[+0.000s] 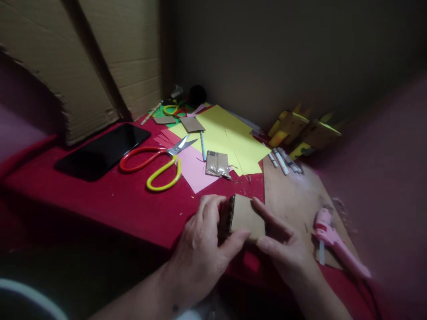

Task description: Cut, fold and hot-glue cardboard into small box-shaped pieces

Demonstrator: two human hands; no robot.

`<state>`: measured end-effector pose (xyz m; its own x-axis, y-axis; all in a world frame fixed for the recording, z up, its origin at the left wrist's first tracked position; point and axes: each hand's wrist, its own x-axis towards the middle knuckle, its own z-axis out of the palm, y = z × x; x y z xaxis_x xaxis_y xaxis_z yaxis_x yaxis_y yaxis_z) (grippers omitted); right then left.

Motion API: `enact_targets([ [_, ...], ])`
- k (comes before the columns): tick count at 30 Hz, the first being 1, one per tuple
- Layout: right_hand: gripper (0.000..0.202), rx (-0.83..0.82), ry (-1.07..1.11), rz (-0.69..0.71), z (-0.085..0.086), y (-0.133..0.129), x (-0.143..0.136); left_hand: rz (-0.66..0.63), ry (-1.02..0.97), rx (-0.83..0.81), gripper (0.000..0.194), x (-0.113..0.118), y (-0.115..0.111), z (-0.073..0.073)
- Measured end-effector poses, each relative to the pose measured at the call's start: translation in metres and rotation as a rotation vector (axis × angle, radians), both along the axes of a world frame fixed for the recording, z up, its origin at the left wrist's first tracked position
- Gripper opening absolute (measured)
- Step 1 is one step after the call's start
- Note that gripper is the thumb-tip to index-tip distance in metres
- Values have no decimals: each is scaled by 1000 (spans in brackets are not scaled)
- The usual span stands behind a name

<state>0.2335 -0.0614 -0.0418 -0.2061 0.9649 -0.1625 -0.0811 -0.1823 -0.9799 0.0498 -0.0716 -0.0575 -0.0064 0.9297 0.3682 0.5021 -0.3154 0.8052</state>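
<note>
A small squarish cardboard piece (pixel 248 217) is held between both hands near the front edge of the red table. My left hand (pixel 208 242) grips its left side, thumb on the lower face and fingers by the dark, ridged left edge. On the right, my right hand (pixel 283 242) pinches the piece with thumb at the lower corner and index finger along the upper right edge. Just beyond lies a taped cardboard piece (pixel 217 163), partly on pink paper (pixel 196 171). What is behind the held piece is hidden.
Large scissors (pixel 171 153) and a black phone (pixel 103 151) lie left. Yellow paper (pixel 227 138) and another cardboard piece (pixel 192 124) are further back. Markers (pixel 280 161) and a pink glue gun (pixel 333 238) rest right, near yellow-and-cardboard figures (pixel 288 126).
</note>
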Motion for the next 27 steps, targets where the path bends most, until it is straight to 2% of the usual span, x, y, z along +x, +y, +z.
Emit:
enact_targets([
  [6,56,28,-8,-10,1,0,-1,-91,-52,-14,42,-1,1,1],
  [13,57,5,19,8,0,0,1,-91,8,122,42,-2,1,-3],
  [18,55,81,-41,19,-4,2,4,-78,66,165,42,-2,1,-3],
  [27,51,148,-92,44,-1,2,4,-112,75,124,43,-3,0,-1],
])
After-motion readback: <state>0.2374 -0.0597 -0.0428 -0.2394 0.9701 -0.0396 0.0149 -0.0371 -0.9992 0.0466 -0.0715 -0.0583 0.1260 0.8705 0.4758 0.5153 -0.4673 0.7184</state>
